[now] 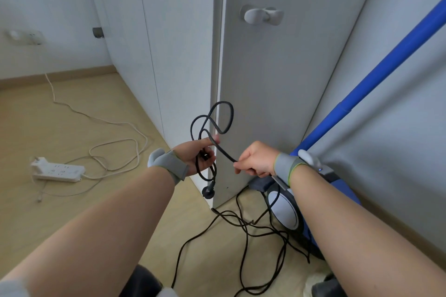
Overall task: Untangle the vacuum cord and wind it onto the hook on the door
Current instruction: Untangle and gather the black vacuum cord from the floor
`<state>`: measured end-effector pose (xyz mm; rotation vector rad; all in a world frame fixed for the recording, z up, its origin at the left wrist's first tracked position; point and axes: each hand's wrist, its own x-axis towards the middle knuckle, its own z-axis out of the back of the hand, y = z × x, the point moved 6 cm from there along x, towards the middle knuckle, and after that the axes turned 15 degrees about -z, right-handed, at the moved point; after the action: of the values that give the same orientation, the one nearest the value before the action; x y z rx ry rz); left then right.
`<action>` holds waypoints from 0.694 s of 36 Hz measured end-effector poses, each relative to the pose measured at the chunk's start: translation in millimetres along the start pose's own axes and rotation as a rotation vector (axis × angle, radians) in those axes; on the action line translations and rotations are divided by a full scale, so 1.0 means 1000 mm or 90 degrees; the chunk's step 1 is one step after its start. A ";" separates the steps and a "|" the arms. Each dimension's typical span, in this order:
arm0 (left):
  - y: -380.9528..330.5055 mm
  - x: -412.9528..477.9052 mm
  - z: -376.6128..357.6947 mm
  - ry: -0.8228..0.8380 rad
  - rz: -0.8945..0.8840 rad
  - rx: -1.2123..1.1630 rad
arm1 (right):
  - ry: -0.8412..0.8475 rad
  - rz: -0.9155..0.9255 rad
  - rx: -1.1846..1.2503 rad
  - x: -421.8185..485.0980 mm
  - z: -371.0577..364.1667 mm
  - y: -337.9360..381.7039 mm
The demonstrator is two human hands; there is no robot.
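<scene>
A black vacuum cord [223,152] stretches between both hands in front of the grey door [277,91]. My left hand [200,157] grips a bundle of its loops, which rise above the thumb, while the plug [208,191] dangles below. My right hand [257,160] pinches the cord a short way to the right. More cord lies tangled on the floor [255,229] beside the blue vacuum [289,210]. A white hook [261,15] sticks out of the door, well above both hands, with nothing on it.
The vacuum's blue wand [376,72] leans up to the right along the wall. A white power strip [58,169] with a looping white cable [115,137] lies on the wooden floor at left. White cabinet panels stand left of the door.
</scene>
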<state>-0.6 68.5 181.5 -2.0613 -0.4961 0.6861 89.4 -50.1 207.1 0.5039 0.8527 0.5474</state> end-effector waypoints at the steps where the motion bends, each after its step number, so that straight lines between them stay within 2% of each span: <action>1: 0.000 0.000 -0.001 0.020 0.000 -0.009 | -0.009 -0.010 -0.011 0.000 0.000 -0.001; 7: -0.006 -0.011 -0.007 0.142 0.019 0.079 | -0.125 -0.062 -0.012 0.007 0.014 -0.014; 10: -0.008 -0.016 -0.016 0.199 0.011 0.072 | -0.135 -0.073 -0.003 0.009 0.017 -0.018; 13: -0.010 -0.016 -0.024 0.189 -0.020 0.097 | -0.125 -0.081 -0.010 0.010 0.012 -0.019; 18: -0.010 -0.008 -0.017 0.096 -0.086 0.243 | -0.112 -0.068 -0.020 0.008 0.008 -0.016; 21: -0.010 -0.010 -0.015 0.095 -0.074 0.218 | -0.089 -0.064 -0.024 0.007 0.005 -0.015; 25: -0.011 -0.016 -0.022 0.173 -0.046 0.133 | -0.067 -0.062 -0.035 0.008 0.000 -0.015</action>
<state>0.3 51.8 204.7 -1.8922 -0.3255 0.3892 97.4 -56.5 194.0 0.4348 0.7564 0.4497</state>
